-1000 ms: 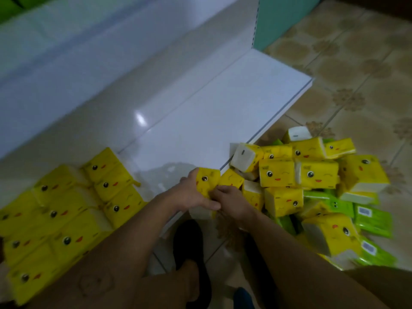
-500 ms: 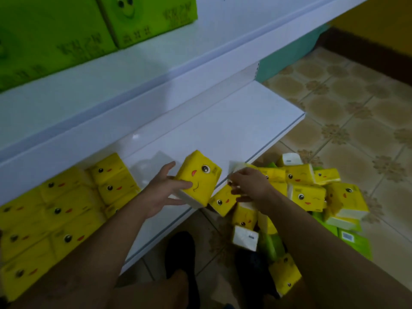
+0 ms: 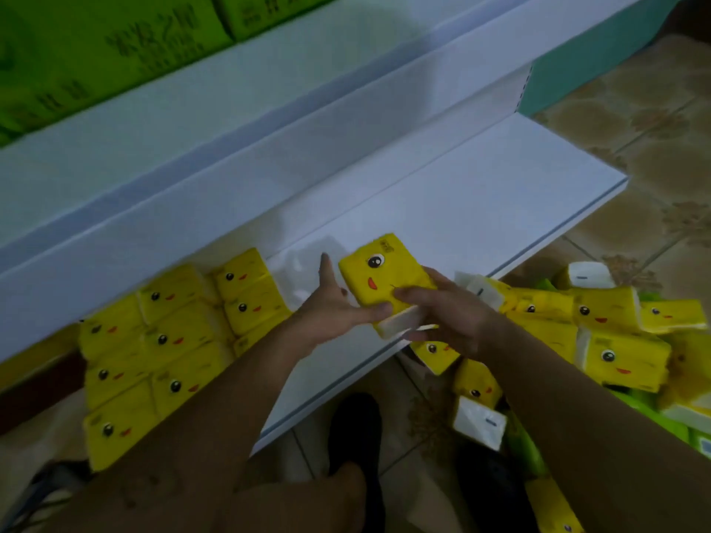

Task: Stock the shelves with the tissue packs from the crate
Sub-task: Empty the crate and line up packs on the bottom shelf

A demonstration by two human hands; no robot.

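A yellow tissue pack with a cartoon face hangs tilted just above the white bottom shelf. My left hand grips its left lower edge, thumb across the bottom. My right hand holds its right side, fingers curled over the front. Several yellow packs are stacked in rows on the shelf to the left. A loose pile of yellow packs lies on the floor to the right.
An upper white shelf overhangs the bottom one and carries green tissue boxes. Green packs lie under the yellow pile. Black footwear stands on the patterned tile floor below the shelf edge.
My right hand has left the floor pile and joined the left on the held pack. The pack has moved slightly right, above the shelf's front part.
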